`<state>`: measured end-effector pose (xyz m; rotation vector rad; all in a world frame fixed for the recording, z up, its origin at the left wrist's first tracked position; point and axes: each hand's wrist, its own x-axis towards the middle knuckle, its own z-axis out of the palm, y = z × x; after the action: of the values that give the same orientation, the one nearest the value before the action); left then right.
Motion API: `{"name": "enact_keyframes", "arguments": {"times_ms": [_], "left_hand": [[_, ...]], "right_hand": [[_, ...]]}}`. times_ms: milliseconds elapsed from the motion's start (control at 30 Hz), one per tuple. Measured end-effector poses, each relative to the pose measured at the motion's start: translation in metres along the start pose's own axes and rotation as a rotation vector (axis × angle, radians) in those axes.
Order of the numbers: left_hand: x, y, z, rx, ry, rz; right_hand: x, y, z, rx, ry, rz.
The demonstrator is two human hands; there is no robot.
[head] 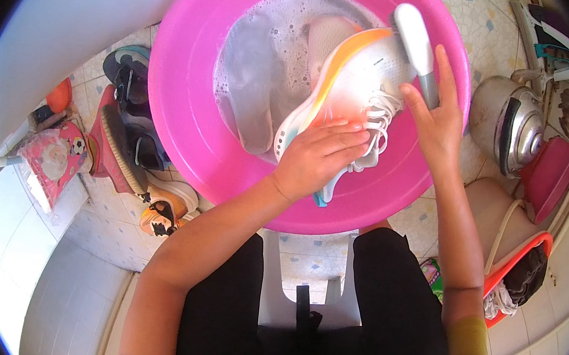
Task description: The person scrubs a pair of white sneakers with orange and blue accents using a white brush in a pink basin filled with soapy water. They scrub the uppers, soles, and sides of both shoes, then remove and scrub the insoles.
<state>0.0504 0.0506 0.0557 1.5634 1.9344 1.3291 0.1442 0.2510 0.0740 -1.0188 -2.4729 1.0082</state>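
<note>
A white sneaker [362, 76] with orange and yellow trim is tilted inside a large pink plastic basin [185, 84]. My left hand [321, 153] grips the sneaker around its side, beside the loose white laces. In my right hand [438, 126] is a white and grey scrub brush [418, 46], its handle between thumb and fingers. The brush's bristles, mostly hidden, face the toe end of the sneaker. Sudsy grey water [294, 38] covers the basin's bottom. Another pale shoe [327, 41] lies partly under it, next to a long grey sole-shaped piece [251, 122].
Several shoes [128, 130] sit on the tiled floor to the left. On the right stand a metal kettle [508, 128], a dark pink plastic container [550, 177] and a red-rimmed bin [518, 280] with dark and white contents. A light plastic stool [312, 313] is between my legs.
</note>
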Motion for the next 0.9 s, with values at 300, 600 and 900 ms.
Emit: {"name": "enact_keyframes", "arguments": {"times_ms": [300, 600, 900], "left_hand": [[0.0, 0.012, 0.004, 0.025, -0.048, 0.014], [-0.002, 0.01, 0.005, 0.012, -0.049, -0.004], [-0.007, 0.011, 0.011, 0.028, -0.039, 0.03]], "right_hand": [[0.011, -0.035, 0.018, -0.32, -0.089, -0.123], [0.03, -0.014, 0.02, -0.129, 0.064, 0.126], [0.039, -0.041, -0.003, 0.048, -0.121, 0.326]]}}
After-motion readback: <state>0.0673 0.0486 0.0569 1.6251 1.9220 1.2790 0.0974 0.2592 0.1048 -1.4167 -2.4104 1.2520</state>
